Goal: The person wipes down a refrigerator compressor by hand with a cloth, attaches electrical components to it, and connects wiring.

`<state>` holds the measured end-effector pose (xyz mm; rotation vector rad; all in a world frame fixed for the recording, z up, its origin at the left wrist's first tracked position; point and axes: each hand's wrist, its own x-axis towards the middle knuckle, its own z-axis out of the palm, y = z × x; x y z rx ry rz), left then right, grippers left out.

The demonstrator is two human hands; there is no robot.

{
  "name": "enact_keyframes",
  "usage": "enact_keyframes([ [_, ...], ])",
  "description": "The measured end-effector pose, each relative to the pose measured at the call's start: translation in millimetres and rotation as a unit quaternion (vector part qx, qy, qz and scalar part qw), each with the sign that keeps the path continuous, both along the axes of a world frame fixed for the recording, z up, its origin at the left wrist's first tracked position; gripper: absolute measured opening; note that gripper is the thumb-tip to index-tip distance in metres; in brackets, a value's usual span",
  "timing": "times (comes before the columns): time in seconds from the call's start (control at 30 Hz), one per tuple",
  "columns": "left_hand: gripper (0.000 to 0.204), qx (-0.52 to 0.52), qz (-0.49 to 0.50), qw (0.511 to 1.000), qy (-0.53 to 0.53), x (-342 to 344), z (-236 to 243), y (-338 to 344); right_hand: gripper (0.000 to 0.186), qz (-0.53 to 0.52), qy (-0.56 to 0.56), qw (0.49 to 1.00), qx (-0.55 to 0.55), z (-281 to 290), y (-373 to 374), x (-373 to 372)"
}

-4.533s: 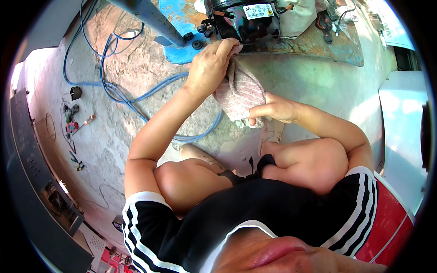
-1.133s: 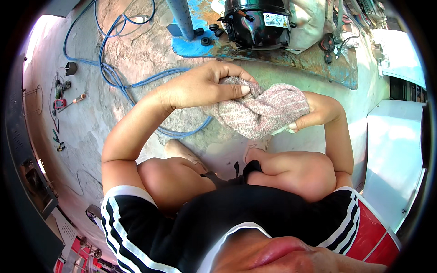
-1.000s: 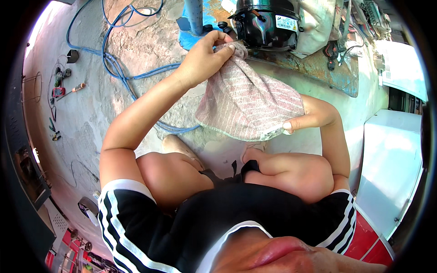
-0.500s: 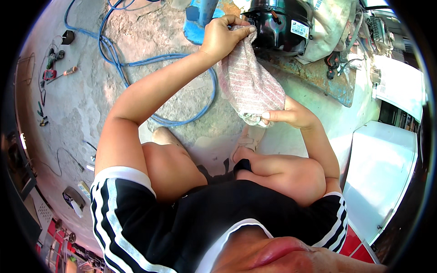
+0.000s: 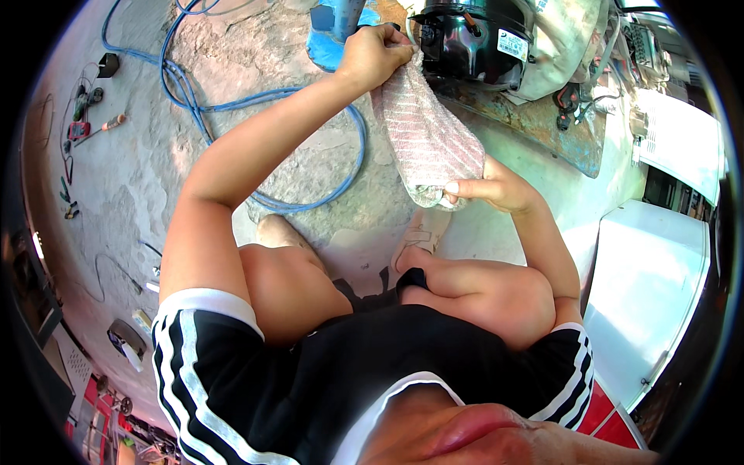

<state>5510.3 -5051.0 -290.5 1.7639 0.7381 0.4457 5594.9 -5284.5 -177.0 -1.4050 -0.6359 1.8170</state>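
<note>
A pinkish-grey striped cloth point(image 5: 430, 128) is stretched between my two hands. My left hand point(image 5: 377, 56) pinches its upper end, close to a black, rounded compressor point(image 5: 469, 54). My right hand point(image 5: 496, 186) grips the lower right corner, thumb on top and the other fingers mostly hidden behind the cloth. Just beyond my left hand stands a blue metal piece point(image 5: 329, 35) with an upright post. The compressor rests at the end of a worn, rusty board point(image 5: 570, 136), and a label shows on its side.
A blue hose point(image 5: 360, 147) lies coiled on the rough concrete floor. To the left are a screwdriver point(image 5: 115, 122), a red meter point(image 5: 78, 130) and pliers point(image 5: 71, 209). A pale fabric bag point(image 5: 570, 46) sits right of the compressor. A white panel point(image 5: 647, 294) stands at the right.
My left hand has shifted slightly left with the cloth's upper end. The cloth's lower end has risen a little. Both hands keep their hold.
</note>
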Motion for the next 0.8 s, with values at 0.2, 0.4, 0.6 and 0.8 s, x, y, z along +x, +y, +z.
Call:
enact_keyframes([
  [0.2,0.022,0.009,-0.107,0.989,0.098,-17.3,17.1,13.1,0.044,0.035,-0.004,0.999,-0.007,-0.1,-1.2,1.4],
  [0.4,0.019,-0.135,-0.183,0.969,0.099,-35.1,46.6,20.4,0.042,0.057,0.017,0.998,0.006,5.2,-3.7,-1.2],
  [0.6,0.016,-0.284,-0.333,0.899,-0.025,-68.0,131.1,1.2,0.037,-0.005,0.004,0.999,0.052,-4.4,-9.4,4.6],
  [0.8,0.037,0.022,-0.374,0.911,-0.174,-62.2,155.1,-83.2,0.045,-0.225,0.38,0.894,0.079,9.5,-19.9,7.8],
])
